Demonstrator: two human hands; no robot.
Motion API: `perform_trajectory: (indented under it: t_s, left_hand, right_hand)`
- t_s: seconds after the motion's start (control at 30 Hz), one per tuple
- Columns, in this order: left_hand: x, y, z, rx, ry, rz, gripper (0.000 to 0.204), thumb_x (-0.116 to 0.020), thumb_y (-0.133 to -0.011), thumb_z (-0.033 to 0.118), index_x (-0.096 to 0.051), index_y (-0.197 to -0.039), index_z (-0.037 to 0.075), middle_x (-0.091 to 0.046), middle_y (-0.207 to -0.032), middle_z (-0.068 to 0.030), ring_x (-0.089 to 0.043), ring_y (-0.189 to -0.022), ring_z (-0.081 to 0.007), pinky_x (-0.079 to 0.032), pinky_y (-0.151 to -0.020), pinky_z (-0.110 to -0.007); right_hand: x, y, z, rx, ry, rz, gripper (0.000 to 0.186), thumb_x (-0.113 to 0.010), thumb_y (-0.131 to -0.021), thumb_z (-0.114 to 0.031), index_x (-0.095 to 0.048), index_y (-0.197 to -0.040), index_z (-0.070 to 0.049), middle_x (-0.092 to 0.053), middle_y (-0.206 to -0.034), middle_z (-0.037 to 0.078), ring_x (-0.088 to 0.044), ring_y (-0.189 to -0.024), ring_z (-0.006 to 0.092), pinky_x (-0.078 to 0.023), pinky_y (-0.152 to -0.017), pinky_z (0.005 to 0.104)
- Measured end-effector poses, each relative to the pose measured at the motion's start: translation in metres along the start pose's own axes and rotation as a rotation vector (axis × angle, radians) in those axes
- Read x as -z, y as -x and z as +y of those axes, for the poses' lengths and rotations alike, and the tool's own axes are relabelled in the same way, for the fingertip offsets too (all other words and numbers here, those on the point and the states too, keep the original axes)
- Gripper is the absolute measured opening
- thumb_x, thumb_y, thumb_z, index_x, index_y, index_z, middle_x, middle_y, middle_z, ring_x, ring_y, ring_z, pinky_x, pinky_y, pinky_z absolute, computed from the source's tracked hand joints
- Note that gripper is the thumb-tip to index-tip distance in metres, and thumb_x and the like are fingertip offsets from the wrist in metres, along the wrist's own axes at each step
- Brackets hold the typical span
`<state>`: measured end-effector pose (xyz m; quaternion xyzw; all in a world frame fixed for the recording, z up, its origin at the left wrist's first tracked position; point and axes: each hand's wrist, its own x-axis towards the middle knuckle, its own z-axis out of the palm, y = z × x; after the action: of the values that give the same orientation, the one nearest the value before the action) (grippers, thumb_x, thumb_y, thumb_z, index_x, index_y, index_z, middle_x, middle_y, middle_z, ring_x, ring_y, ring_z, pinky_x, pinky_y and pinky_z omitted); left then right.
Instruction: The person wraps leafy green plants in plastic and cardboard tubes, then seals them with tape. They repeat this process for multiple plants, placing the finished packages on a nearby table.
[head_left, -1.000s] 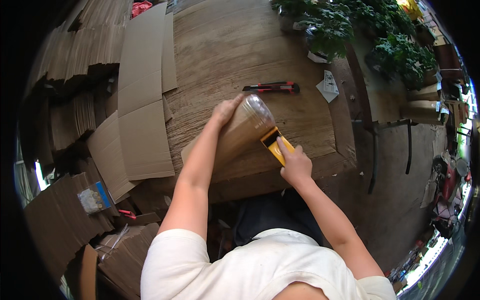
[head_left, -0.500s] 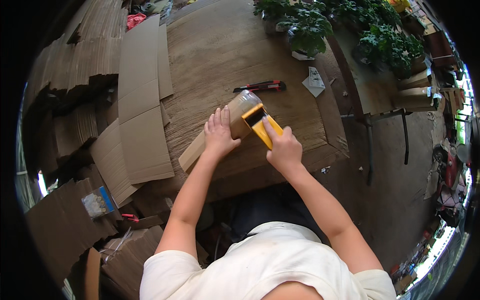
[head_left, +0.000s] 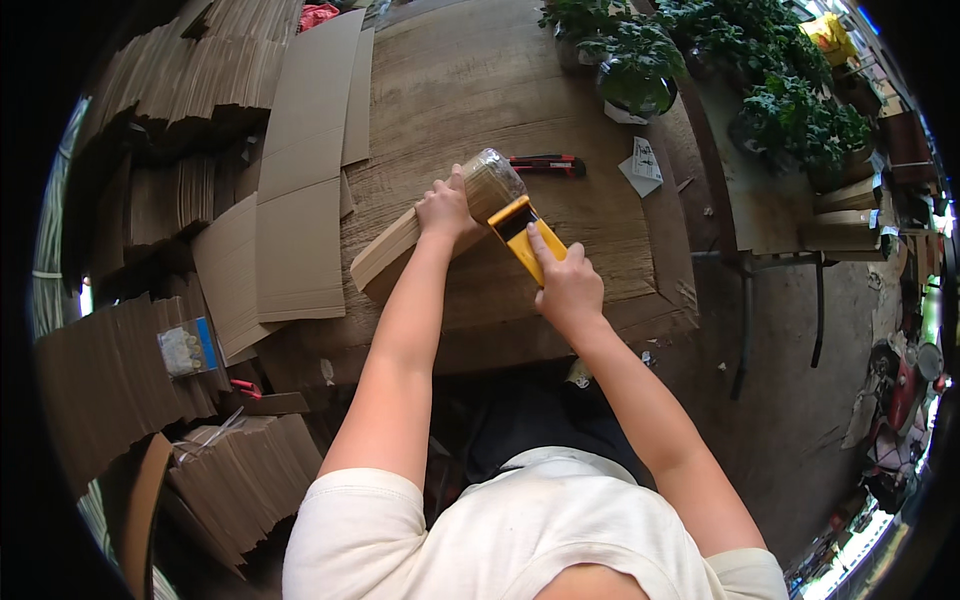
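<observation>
A long, narrow cardboard box (head_left: 388, 245) lies slantwise on the wooden table, its near side raised a little. Shiny clear tape covers its far end. My left hand (head_left: 446, 210) is closed around the box's upper part. In my right hand (head_left: 572, 288) is a yellow tape dispenser (head_left: 517, 238), the index finger stretched along it. The dispenser's head is close beside the taped end; whether they touch I cannot tell. Just beyond that end lies a red and black utility knife (head_left: 548, 165).
Flat cardboard sheets (head_left: 300, 240) lie along the table's left side, near tall cardboard stacks (head_left: 225, 75). Potted leafy plants (head_left: 640, 65) stand at the far right. White paper cards (head_left: 642, 166) rest on the table (head_left: 590, 235). A metal-legged side table (head_left: 760, 215) stands to the right.
The box has rolled and its near side is now raised. My left hand went from lying flat on it to gripping around it. The dispenser has shifted slightly off the box's end.
</observation>
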<state>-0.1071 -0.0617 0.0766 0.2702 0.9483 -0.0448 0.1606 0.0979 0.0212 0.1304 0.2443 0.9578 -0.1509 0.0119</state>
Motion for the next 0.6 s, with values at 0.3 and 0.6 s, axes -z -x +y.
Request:
perform_trajectory:
  t_s: [0.3,0.6]
  left_hand:
    - [0.004,0.002,0.001,-0.027,0.003,0.041,0.114,-0.085,-0.047,0.043,-0.022,-0.139,0.017,-0.055,-0.115,-0.0162,-0.060,-0.101,-0.0320,-0.052,-0.080,-0.043]
    - [0.032,-0.032,-0.020,-0.077,0.057,-0.202,0.111,-0.085,-0.042,0.046,-0.033,-0.135,0.015,-0.061,-0.113,-0.0140,-0.059,-0.105,-0.0294,-0.049,-0.088,-0.039]
  right_hand:
    - [0.007,0.081,0.032,-0.012,0.032,-0.067,0.093,-0.072,-0.058,-0.007,-0.035,-0.140,-0.033,-0.044,-0.084,0.014,-0.056,-0.065,0.0286,-0.052,-0.058,0.0367]
    - [-0.014,0.041,0.029,-0.018,0.052,-0.156,0.090,-0.070,-0.061,-0.008,-0.035,-0.140,-0.033,-0.046,-0.085,0.016,-0.058,-0.066,0.0303,-0.052,-0.058,0.0369]
